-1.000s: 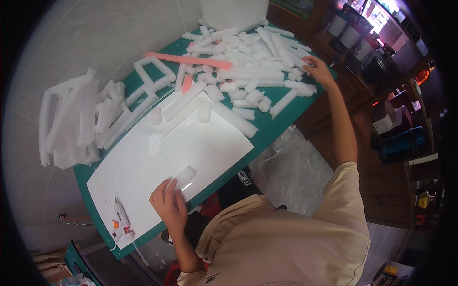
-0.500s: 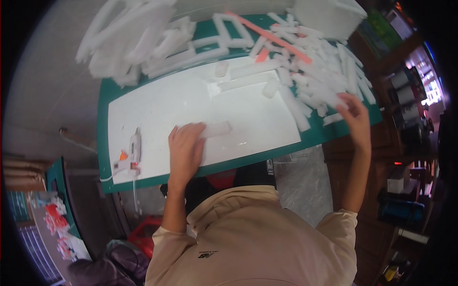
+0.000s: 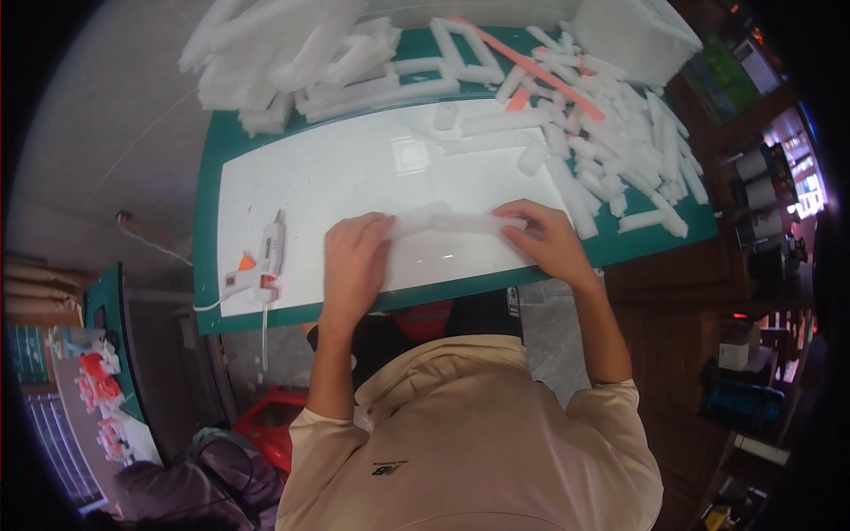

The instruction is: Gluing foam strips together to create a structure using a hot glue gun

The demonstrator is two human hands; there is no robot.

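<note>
My left hand (image 3: 359, 257) is closed on the left end of a short white foam strip (image 3: 412, 224). A second white foam strip (image 3: 478, 222) is pinched at its right end between the thumb and fingers of my right hand (image 3: 551, 239). The strips meet end to end between my hands over the white board (image 3: 305, 177); whether they are joined cannot be told. A white hot glue gun (image 3: 273, 252) rests on the board left of my left hand, its nozzle pointing away from me and a clear glue stick hanging past the near edge.
Loose white foam strips (image 3: 611, 164) are heaped at the right, with a long pink strip (image 3: 540, 71) across them. Foam frames (image 3: 465, 55) and stacked foam pieces (image 3: 292, 53) stand at the far side of the green table (image 3: 208, 257). A white foam block (image 3: 637, 40) is far right.
My right hand has come left from the heap with a foam strip and brought it against the strip in my left hand. The whole view has shifted slightly.
</note>
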